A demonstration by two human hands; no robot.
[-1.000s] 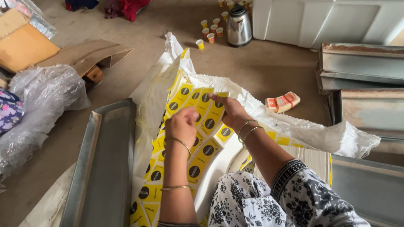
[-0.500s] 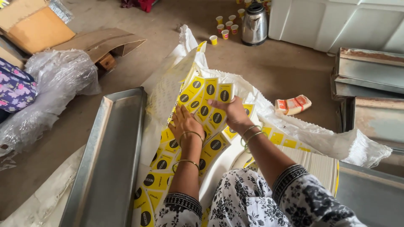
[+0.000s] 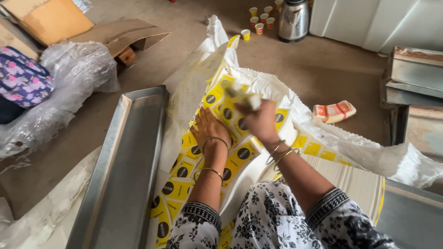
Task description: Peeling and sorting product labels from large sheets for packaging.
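Observation:
A long run of yellow packets (image 3: 184, 170) with black round marks lies spread over a big white sack (image 3: 258, 87) on the floor. My left hand (image 3: 208, 130) presses flat on the packets, fingers apart, bangles on its wrist. My right hand (image 3: 259, 121) is closed around a bunch of the yellow packets (image 3: 240, 96) and holds it lifted a little above the rest; that bunch looks blurred. Both forearms come out of black-and-white flowered sleeves at the bottom.
A long metal tray (image 3: 124, 170) lies left of the sack. Crumpled clear plastic (image 3: 69, 78), a flowered bag (image 3: 20, 78) and cardboard boxes (image 3: 50, 18) sit at far left. Small cups (image 3: 259, 20), a steel kettle (image 3: 293, 19) stand at the back. A wrapped bundle (image 3: 334, 111), metal trays (image 3: 415, 69) are right.
My right hand has closed on a bunch of packets and lifted it off the pile. My left hand stays pressed on the packets. The camera view has shifted a little.

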